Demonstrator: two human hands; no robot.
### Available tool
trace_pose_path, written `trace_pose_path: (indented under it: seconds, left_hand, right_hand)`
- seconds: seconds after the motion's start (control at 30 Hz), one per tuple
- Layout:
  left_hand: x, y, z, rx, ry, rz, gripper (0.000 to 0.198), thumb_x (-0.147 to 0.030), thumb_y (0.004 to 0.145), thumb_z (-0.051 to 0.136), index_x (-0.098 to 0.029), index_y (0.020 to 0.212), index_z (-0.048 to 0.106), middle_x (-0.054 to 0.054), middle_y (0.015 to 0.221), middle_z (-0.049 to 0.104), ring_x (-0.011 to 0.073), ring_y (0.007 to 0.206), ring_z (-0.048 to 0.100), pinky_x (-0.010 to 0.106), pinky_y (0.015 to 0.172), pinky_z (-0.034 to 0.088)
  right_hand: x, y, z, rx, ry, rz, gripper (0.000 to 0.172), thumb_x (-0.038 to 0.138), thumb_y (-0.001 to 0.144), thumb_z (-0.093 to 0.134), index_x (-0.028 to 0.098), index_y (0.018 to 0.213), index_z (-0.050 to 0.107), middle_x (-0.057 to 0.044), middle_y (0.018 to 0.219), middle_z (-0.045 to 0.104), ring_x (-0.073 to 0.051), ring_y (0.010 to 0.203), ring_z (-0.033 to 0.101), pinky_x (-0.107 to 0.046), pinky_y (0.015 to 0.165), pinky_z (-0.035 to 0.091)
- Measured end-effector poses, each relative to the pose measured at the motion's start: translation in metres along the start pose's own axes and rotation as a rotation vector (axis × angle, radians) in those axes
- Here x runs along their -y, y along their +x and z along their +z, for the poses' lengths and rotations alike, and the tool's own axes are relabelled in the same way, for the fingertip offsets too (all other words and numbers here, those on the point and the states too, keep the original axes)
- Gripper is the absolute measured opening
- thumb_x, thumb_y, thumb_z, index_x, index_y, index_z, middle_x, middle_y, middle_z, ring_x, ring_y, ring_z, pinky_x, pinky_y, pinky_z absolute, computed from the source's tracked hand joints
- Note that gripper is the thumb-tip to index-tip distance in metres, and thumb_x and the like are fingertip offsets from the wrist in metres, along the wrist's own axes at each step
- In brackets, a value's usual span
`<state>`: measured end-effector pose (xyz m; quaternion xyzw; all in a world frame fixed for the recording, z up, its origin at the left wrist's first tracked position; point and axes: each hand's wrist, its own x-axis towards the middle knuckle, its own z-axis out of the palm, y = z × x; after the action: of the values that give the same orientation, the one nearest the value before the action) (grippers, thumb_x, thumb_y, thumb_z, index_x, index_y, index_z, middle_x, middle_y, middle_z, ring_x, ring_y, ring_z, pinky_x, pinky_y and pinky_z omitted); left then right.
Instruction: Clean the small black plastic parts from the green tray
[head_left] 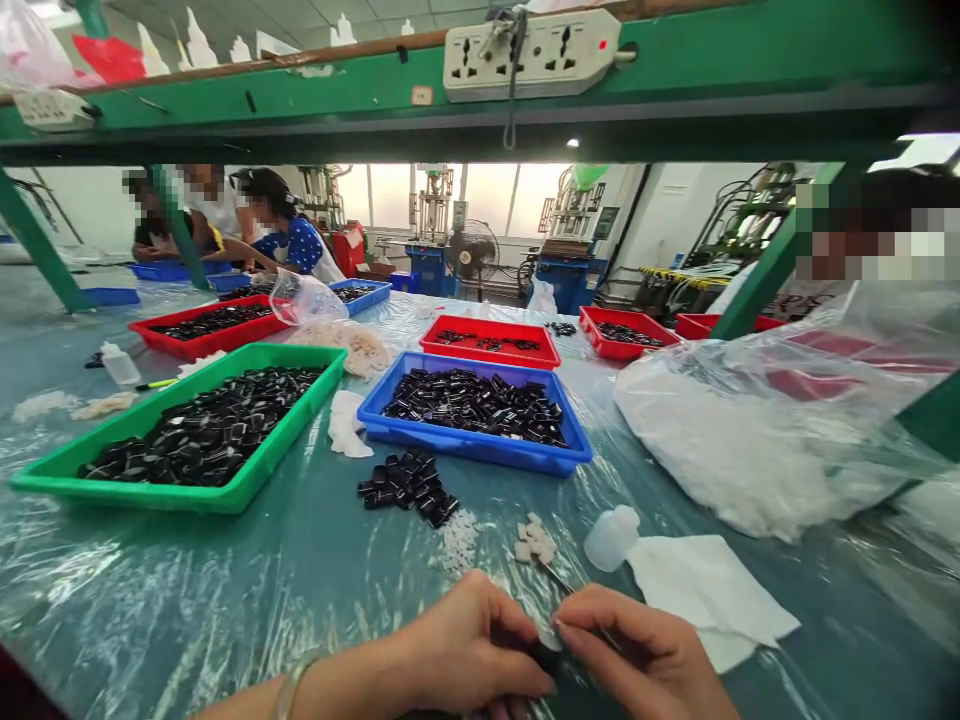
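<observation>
left hand (465,640) and right hand (645,660) meet low at the table (300,580) edge, both pinched on one black part (550,655), the right seemingly also gripping a thin tool (561,583); apparently mid-fitting, which calls for steady, fine aim.

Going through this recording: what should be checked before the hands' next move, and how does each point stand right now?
1. Small black part pinched between the left hand and the right hand: ok.
2. Tweezers held in the right hand, pointing toward the white pieces: ok.
3. Tweezer tips carrying a piece: cannot tell, too small.
4. Loose pile of black parts on the table just ahead of the hands, outside the blue tray: ok, probably reachable.
5. Small squeeze bottle beside the white cloth, cap shut: cannot tell.
</observation>
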<state>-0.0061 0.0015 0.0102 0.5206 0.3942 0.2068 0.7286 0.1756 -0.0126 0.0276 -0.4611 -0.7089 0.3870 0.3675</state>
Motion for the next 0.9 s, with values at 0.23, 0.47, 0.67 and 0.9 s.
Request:
trace_pose_path:
  seconds: [0.23,0.47,0.67,0.9]
  left_hand:
    - [-0.0032,-0.0033,0.0002,0.025,0.023,0.018,0.017,-0.023,0.061,0.060,-0.010,0.068,0.067,-0.004,0.046,0.050,0.0066,0.042,0.047,0.017,0.043,0.043]
    - [-0.0023,-0.0020,-0.0010,0.027,0.005,0.013,0.020,-0.022,0.061,0.061,-0.010,0.074,0.070,-0.003,0.049,0.052,0.0061,0.044,0.049,0.016,0.044,0.044]
    - [-0.0025,-0.0017,-0.0006,0.027,-0.003,0.020,0.018,-0.022,0.061,0.060,-0.009,0.071,0.068,-0.004,0.047,0.052,0.0059,0.042,0.048,0.016,0.043,0.043]
    - [-0.0023,-0.0022,-0.0006,0.023,-0.013,0.002,0.017,-0.022,0.060,0.060,-0.010,0.070,0.068,-0.004,0.047,0.052,0.0050,0.041,0.048,0.014,0.043,0.044]
  right_hand:
    - [0.0014,-0.0045,0.0065,0.017,0.014,-0.150,0.019,0.028,0.087,0.056,0.023,0.074,0.068,-0.003,0.077,0.067,-0.017,0.070,0.062,-0.023,0.066,0.050]
    - [-0.0017,-0.0048,0.0043,0.058,0.003,-0.296,0.019,0.017,0.088,0.053,0.028,0.087,0.069,-0.002,0.081,0.066,-0.016,0.071,0.063,-0.022,0.063,0.051]
    - [-0.0031,-0.0056,0.0059,0.023,-0.004,-0.327,0.023,0.013,0.087,0.053,0.030,0.089,0.068,0.000,0.082,0.066,-0.014,0.072,0.064,-0.020,0.064,0.051]
    - [-0.0003,-0.0058,0.0075,-0.016,-0.046,-0.390,0.024,0.010,0.084,0.056,0.028,0.094,0.068,-0.001,0.083,0.067,-0.014,0.073,0.065,-0.019,0.065,0.053]
